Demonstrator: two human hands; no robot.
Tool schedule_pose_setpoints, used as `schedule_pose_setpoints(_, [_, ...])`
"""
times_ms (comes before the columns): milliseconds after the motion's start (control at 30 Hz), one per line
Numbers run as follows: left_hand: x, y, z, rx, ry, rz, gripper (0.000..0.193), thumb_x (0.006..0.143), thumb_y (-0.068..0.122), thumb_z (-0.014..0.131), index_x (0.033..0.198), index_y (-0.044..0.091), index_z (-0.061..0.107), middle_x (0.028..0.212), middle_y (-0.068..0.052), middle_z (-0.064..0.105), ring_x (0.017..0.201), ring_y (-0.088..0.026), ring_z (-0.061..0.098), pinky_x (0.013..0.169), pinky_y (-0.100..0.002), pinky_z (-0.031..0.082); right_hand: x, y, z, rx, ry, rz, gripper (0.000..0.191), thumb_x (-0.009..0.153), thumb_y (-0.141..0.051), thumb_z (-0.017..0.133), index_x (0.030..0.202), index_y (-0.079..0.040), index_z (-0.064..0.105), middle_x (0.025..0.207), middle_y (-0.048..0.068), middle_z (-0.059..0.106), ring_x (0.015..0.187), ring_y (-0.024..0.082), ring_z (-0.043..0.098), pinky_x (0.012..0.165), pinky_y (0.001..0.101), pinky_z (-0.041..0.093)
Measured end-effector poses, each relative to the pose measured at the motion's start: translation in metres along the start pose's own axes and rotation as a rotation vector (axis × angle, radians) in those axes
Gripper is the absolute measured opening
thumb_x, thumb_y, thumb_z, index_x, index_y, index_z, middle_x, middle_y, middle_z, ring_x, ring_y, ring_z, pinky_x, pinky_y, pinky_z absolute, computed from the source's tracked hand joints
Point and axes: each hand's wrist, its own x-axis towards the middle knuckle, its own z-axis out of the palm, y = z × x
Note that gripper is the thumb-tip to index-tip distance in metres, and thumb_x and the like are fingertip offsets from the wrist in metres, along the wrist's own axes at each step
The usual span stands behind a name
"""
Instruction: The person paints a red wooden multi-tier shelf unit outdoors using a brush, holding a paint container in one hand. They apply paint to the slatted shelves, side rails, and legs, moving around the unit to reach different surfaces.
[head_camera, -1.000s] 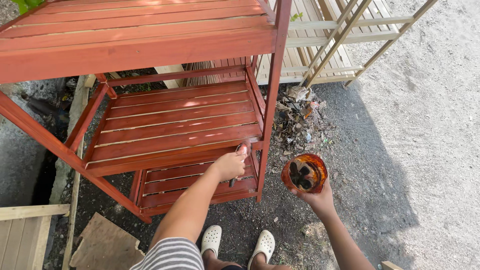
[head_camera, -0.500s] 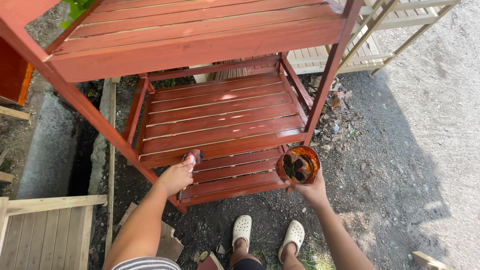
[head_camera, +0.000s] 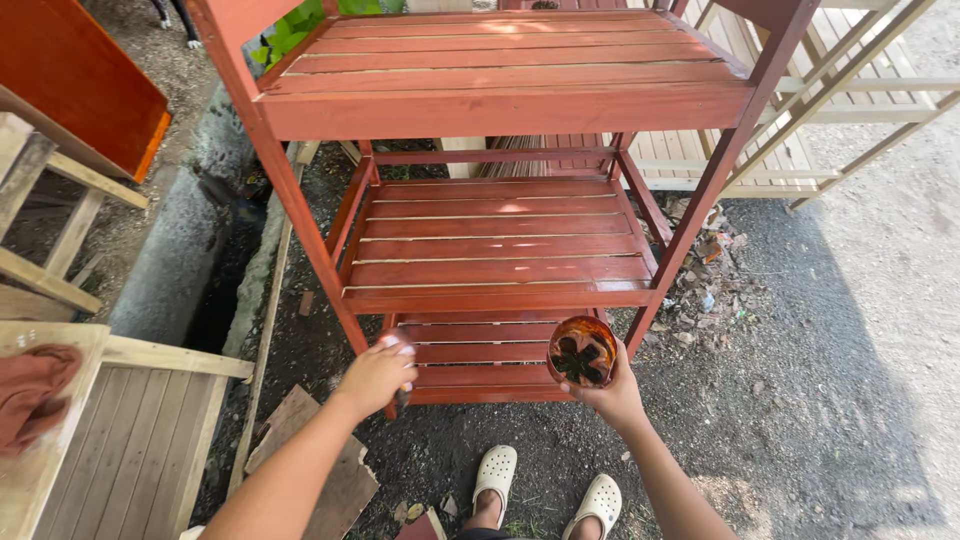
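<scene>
Here, seen from above, a person stands in pale clogs (head_camera: 543, 487) on dark ground, facing a red-brown wooden slatted shelf unit (head_camera: 500, 250) with three tiers. The left hand (head_camera: 375, 375) is curled closed around a small brush (head_camera: 402, 392), of which only a dark tip shows below the knuckles, and it rests against the front left leg of the unit, low down near the bottom tier. The right hand (head_camera: 608, 392) cups from beneath a small round container (head_camera: 582, 351) of red-brown stain, holding it level just in front of the bottom tier's right side, well apart from the left hand.

The top, middle and bottom slats ahead of both hands already show an even red-brown coat, as do the legs (the back faces cannot be seen). Judging by this, most of the staining looks done, with the lower left leg seemingly the part in hand.

Left of the left hand lie unpainted pale wooden frames (head_camera: 110, 440) with a rust-coloured rag (head_camera: 30, 390) on one. Beyond the right hand, more bare pale slatted frames (head_camera: 850, 90) lean behind the unit, with leaf litter (head_camera: 705, 280) beside its right leg.
</scene>
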Motion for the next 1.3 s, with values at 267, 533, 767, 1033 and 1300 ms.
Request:
schedule_pose_setpoints(267, [0.099, 0.102, -0.144, -1.067, 0.537, -0.036, 0.032, 0.084, 0.000, 0.072, 0.115, 0.006, 0.072, 0.116, -0.011, 0.073, 0.108, -0.028, 0.072, 0.092, -0.038, 0.063, 0.011, -0.023, 0.012, -0.041, -0.057, -0.082, 0.098, 0.058, -0.013, 0.095, 0.141, -0.006, 0.044, 0.132, 0.011, 0.062, 0.123, 0.021, 0.063, 0.104, 0.0362, 0.054])
schedule_pose_setpoints(533, [0.138, 0.147, -0.213, -0.788, 0.193, -0.068, 0.019, 0.068, 0.007, 0.080, 0.086, 0.008, 0.074, 0.079, -0.011, 0.074, 0.075, -0.030, 0.073, 0.071, -0.039, 0.058, 0.013, -0.047, 0.021, 0.180, -0.202, -0.246, 0.098, 0.059, -0.006, 0.094, 0.142, -0.006, 0.042, 0.133, 0.011, 0.061, 0.124, 0.022, 0.062, 0.106, 0.0390, 0.054])
schedule_pose_setpoints(767, [0.168, 0.170, -0.208, -0.617, 0.254, 0.121, 0.021, 0.063, 0.007, 0.072, 0.084, 0.009, 0.071, 0.083, -0.014, 0.073, 0.080, -0.036, 0.069, 0.073, -0.044, 0.057, 0.005, -0.057, 0.004, 0.167, -0.160, -0.210, 0.096, 0.058, -0.004, 0.095, 0.141, -0.007, 0.046, 0.131, 0.009, 0.063, 0.122, 0.021, 0.063, 0.105, 0.0383, 0.054])
schedule_pose_setpoints(1033, [0.193, 0.196, -0.195, -0.606, 0.206, 0.158, 0.020, 0.064, 0.010, 0.071, 0.084, 0.010, 0.073, 0.083, -0.013, 0.074, 0.079, -0.035, 0.071, 0.072, -0.045, 0.057, 0.004, -0.055, -0.013, 0.049, -0.039, -0.356, 0.106, 0.051, -0.008, 0.094, 0.145, -0.008, 0.044, 0.134, 0.008, 0.057, 0.127, 0.022, 0.058, 0.108, 0.0400, 0.049])
schedule_pose_setpoints(1300, [0.210, 0.204, -0.175, -0.472, 0.148, 0.179, 0.015, 0.066, 0.011, 0.072, 0.080, 0.010, 0.073, 0.080, -0.014, 0.073, 0.078, -0.034, 0.071, 0.073, -0.046, 0.057, -0.003, -0.071, -0.028, 0.130, -0.026, -0.285, 0.105, 0.057, -0.007, 0.092, 0.149, -0.009, 0.040, 0.137, 0.008, 0.056, 0.128, 0.021, 0.058, 0.106, 0.0377, 0.053])
